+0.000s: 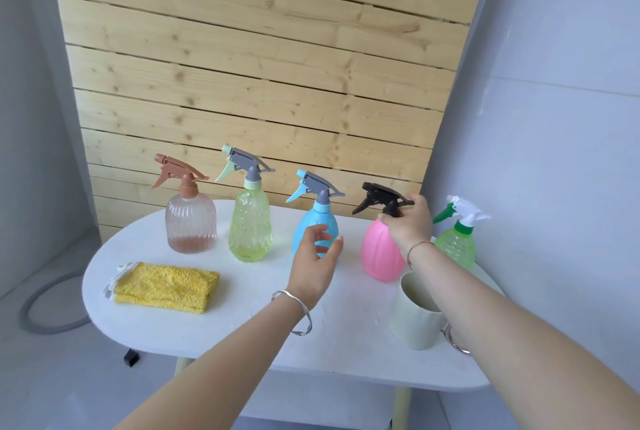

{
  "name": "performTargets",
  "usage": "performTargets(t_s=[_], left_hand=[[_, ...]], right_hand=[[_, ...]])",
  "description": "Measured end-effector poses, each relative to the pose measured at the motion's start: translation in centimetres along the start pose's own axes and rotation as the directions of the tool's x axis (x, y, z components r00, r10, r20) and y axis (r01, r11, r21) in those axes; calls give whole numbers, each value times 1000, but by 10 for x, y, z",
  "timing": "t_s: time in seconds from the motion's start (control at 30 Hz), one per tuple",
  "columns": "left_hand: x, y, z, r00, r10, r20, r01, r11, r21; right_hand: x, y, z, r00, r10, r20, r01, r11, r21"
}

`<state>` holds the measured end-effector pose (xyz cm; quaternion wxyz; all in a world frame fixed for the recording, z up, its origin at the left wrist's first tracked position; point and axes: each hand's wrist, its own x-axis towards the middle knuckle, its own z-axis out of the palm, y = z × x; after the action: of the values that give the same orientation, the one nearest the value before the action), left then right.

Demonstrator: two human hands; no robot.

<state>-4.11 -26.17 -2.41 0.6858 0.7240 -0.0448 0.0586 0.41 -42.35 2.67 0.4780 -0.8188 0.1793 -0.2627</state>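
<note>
My right hand [410, 221] has its fingers curled round the neck of the black sprayer [377, 199] on the pink bottle [379, 253], upright on the table [242, 332], so I think unscrewing begins, and next my empty left hand [313, 256], fingers loosely spread, must hold the body steady.

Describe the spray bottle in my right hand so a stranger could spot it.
On the white oval table, five spray bottles stand in a row before the wooden slat wall. The pink bottle is fourth from the left, its neck held by the right hand. It alone is pink, with a black trigger.
</note>
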Motion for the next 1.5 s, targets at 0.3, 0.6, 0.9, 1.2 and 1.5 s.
performTargets(t_s=[0.3,0.6,0.9,1.2,1.5], left_hand=[[-31,49,-15,969,160,187,-188,972,142],[-114,93,-63,967,53,251,-30,995,-98],[-157,125,-79,696,-345,630,660,653,-372],[-204,159,-90,972,14,236,11,994,-105],[-224,172,-104,895,-20,445,125,970,-207]], right_hand=[[-62,-77,-65,970,-239,32,206,890,407],[-131,-118,-126,905,-272,326,52,834,549],[-179,-139,-141,846,-258,467,-170,699,694],[-228,-157,-150,942,-183,283,-95,661,744],[-244,-169,-167,892,-238,385,-138,667,732]])
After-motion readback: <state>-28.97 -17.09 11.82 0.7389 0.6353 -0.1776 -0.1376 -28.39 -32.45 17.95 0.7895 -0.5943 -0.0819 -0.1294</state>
